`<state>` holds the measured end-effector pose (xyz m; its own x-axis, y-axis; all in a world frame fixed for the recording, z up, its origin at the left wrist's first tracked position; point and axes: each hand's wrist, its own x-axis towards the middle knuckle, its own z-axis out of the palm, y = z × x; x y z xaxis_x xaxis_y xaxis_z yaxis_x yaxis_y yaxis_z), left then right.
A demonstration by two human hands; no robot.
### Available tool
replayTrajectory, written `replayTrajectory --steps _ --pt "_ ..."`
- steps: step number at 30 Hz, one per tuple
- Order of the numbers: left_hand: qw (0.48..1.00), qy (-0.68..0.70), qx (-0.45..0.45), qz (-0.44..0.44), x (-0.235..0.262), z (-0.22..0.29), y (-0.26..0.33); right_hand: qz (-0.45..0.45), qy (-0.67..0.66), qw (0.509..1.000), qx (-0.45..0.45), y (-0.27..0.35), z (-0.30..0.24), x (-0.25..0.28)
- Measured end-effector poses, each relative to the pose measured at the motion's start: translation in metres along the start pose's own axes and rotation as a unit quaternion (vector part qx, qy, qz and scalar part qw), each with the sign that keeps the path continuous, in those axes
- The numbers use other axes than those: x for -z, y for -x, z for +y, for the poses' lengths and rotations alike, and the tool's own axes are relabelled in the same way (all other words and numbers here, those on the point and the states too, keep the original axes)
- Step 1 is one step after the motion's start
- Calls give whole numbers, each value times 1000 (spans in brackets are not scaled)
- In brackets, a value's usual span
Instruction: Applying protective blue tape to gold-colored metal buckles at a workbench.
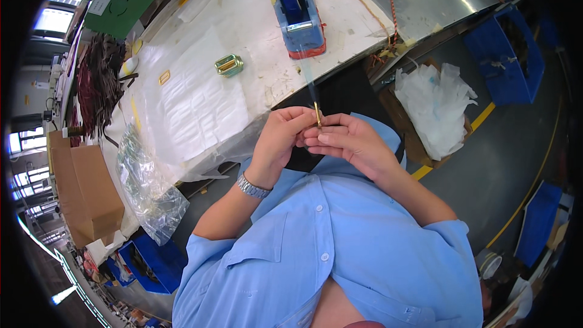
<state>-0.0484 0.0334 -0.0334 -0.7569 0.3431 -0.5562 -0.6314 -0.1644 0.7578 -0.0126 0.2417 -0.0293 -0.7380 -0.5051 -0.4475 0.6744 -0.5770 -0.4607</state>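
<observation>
In front of my chest, both hands meet around a small gold metal piece (317,114), seen edge-on; it looks like a buckle. My left hand (280,138) pinches it between thumb and fingers. The curled fingers of my right hand (354,143) press on its lower end. A strip of clear bluish tape (308,77) runs from the blue tape dispenser (296,15) down to the piece. On the table to the left lie a flat gold rectangular buckle (164,77) and a small stack of gold buckles (229,65).
White sheeting covers part of the worktable (267,82). A clear plastic bag (149,188) hangs over its left edge beside a cardboard box (88,188). At right, a carton holds white plastic (434,109); a blue bin (507,54) stands beyond. A green box (121,0) is far left.
</observation>
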Motion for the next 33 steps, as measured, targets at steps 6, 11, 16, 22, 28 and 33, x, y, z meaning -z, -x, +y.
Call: replayTrajectory --steps 6,11,16,22,28,33 --pt "995 62 25 -70 8 0 -1 28 234 964 127 -5 0 3" --pt "996 69 40 -52 5 4 3 64 330 926 169 2 -8 -15" --pt "997 64 41 0 -2 9 7 31 299 939 167 14 -6 -19" --pt "990 118 71 -26 5 12 8 76 380 880 275 23 -14 -14" --pt "987 126 82 -49 5 12 9 12 471 845 253 -6 -16 6" --pt "989 119 79 -34 1 12 9 -25 406 878 252 -21 -18 4"
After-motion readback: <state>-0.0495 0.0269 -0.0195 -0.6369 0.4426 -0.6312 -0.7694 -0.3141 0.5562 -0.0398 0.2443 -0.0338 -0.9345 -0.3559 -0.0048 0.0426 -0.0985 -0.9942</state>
